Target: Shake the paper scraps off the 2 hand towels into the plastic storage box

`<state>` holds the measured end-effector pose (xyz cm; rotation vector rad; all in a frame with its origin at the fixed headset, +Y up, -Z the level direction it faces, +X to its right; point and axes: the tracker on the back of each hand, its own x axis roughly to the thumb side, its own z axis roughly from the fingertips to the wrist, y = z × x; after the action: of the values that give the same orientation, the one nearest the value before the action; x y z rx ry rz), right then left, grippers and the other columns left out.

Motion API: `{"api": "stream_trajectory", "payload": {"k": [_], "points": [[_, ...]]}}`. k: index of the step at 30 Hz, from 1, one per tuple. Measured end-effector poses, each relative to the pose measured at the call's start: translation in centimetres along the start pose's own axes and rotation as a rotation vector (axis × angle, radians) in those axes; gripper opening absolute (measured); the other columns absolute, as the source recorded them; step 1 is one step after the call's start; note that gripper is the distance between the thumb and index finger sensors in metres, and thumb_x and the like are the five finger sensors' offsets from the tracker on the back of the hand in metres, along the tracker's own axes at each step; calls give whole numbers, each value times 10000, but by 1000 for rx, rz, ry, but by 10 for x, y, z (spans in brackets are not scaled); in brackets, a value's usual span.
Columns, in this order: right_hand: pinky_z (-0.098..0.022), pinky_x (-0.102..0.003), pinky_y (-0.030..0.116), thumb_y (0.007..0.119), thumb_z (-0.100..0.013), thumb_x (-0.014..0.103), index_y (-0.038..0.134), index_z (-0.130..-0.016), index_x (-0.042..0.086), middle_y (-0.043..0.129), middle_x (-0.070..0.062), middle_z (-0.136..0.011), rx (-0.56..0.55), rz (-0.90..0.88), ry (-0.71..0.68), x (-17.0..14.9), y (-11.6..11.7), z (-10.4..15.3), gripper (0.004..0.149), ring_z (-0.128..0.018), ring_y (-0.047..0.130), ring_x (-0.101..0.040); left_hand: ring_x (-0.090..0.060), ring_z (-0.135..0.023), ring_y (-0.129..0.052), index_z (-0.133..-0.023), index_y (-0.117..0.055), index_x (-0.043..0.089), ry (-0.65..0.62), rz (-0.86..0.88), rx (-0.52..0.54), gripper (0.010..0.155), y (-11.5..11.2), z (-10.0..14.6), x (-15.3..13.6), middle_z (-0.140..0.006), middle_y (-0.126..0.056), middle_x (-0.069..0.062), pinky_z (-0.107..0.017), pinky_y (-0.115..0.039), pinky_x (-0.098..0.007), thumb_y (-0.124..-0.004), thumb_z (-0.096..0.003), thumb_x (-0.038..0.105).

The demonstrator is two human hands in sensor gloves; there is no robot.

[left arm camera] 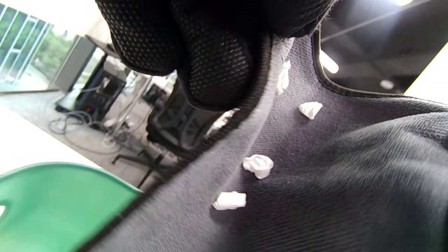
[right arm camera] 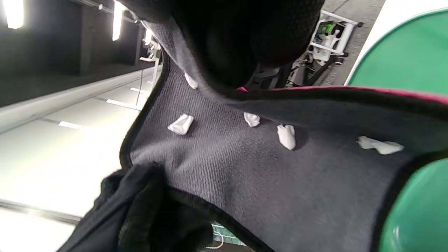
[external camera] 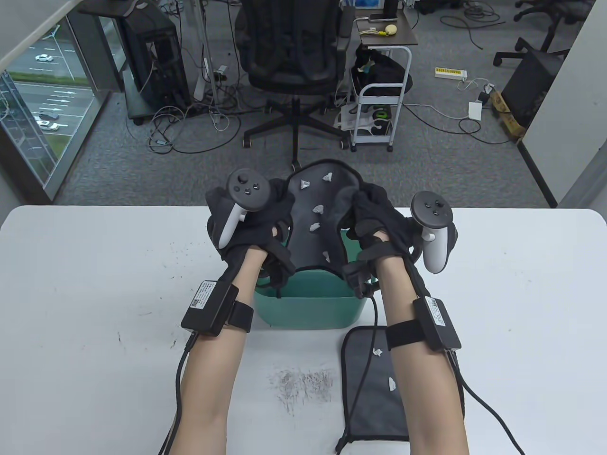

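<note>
A dark grey hand towel [external camera: 317, 213] hangs between my hands above the green plastic storage box [external camera: 310, 303], sloping down toward it. Several white paper scraps [external camera: 317, 210] still cling to it. My left hand [external camera: 258, 215] grips the towel's left edge and my right hand [external camera: 374, 218] grips its right edge. The left wrist view shows the towel [left arm camera: 315, 175], scraps [left arm camera: 258, 166] and the box rim [left arm camera: 63, 196]. In the right wrist view lie the towel [right arm camera: 245, 168], its scraps [right arm camera: 286, 136] and the green box [right arm camera: 406, 56]. A second grey towel [external camera: 370, 384] lies flat on the table under my right forearm, with two scraps [external camera: 391, 384].
The white table [external camera: 95, 308] has dark scuff marks [external camera: 303, 384] near its front. Beyond the far edge stand an office chair [external camera: 294, 57], a white trolley [external camera: 379, 109] and loose cables on the floor. Glove cables trail from both wrists.
</note>
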<state>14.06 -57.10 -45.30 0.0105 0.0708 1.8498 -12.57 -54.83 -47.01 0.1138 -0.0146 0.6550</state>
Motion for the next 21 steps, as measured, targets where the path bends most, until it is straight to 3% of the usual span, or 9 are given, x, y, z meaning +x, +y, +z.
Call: {"api": "stream_trajectory", "payload": {"k": [2,6,13,21], "points": [[-584,-530,729,748,-535,380,764,-909,311,812,-86,-954,-29,148,-41,-3,5,1,381,-755,908,-342,-160,-780,-986,-963,-654,393,-58,13,50,417,-9,3,-6,-919,-934,82,-653,-800,-471,-682,-552,455],[-684,-624,565,756,-528,391,781,-899,332,740,-88,-1018,-10,296,-82,-12,18,2,376,-916,737,-412,-175,-781,-990,-957,-658,392,-110,32,74,415,-29,13,-12,-918,-937,75,-647,-800,-481,-683,-547,448],[-682,-634,556,760,-525,389,790,-893,325,758,-85,-1004,-40,269,-73,-20,14,2,375,-914,739,-409,-175,-771,-996,-952,-668,386,-94,20,88,413,-32,14,-21,-908,-946,74,-642,-804,-481,-687,-544,446],[-678,-628,568,763,-522,385,791,-891,326,788,-77,-976,-150,164,-2,-42,-15,-1,375,-893,767,-397,-181,-769,-997,-951,-676,384,-14,1,127,413,-24,6,-50,-904,-951,68,-641,-803,-484,-691,-543,446]]}}
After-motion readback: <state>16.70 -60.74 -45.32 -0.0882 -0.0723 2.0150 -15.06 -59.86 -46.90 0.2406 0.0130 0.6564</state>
